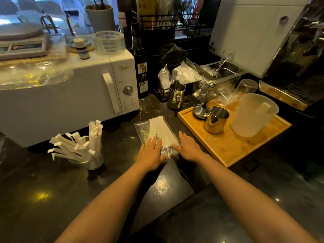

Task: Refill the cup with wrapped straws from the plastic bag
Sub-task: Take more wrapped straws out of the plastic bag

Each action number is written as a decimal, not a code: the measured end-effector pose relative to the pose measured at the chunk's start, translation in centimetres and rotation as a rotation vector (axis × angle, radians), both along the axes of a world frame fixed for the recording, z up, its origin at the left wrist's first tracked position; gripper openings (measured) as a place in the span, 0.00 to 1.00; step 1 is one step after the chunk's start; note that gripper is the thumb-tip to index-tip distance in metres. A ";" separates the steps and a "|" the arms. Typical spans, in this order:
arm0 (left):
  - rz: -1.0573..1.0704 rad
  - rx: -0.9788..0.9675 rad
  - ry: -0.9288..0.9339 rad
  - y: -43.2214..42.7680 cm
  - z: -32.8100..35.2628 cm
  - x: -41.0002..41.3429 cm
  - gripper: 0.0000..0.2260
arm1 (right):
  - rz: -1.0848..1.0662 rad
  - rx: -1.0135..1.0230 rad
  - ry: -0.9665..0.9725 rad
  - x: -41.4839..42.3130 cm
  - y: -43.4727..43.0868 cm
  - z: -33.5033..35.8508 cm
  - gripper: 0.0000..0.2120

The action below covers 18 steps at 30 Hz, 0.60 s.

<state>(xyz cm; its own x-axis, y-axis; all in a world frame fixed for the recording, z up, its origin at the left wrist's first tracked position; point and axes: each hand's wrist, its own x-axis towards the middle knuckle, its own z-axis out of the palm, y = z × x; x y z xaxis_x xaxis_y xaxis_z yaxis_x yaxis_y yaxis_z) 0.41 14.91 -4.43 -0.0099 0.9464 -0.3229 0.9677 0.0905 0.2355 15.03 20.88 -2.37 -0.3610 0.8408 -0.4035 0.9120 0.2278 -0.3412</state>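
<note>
My two hands lie flat on the plastic bag [158, 133], which rests on the dark surface [52, 199] in front of me, between the microwave [70, 95] and the wooden tray [233, 142]. My left hand [151, 152] covers the near left corner of the bag, and my right hand [188, 148] presses its near right edge. The fingers of both hands are stretched out and almost straight; they grip nothing, they only press. I think I hold the bag so because the plastic is slippery and crumpled at the near end, and flat palms keep it from sliding while I look for the opening. Inside the bag I see white wrapped straws [162, 128], lying side by side and pointing away from me.

The cup [93, 155] stands to my left, near the microwave, well apart from the bag. Many wrapped straws already stand in it and fan out to the left, so it seems partly filled. Next the near end of the bag must be opened.
</note>
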 end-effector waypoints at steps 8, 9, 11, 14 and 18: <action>-0.087 0.131 0.089 -0.1 -1.5 0.1 0.26 | -0.120 -0.027 0.101 -1.2 0.4 -0.9 0.28; -0.104 0.157 0.109 -0.1 -1.4 0.3 0.22 | -0.144 -0.029 0.129 -1.3 0.4 -0.9 0.26; -0.138 0.162 0.139 -0.3 -1.0 0.7 0.16 | -0.185 -0.041 0.160 -1.5 0.6 -0.9 0.25; -0.212 0.159 0.201 -0.3 -0.9 1.1 0.13 | -0.237 -0.050 0.192 -1.4 0.6 -1.0 0.24; -0.223 0.170 0.232 -0.2 -0.7 1.2 0.12 | -0.313 -0.069 0.261 -1.3 0.8 -1.3 0.18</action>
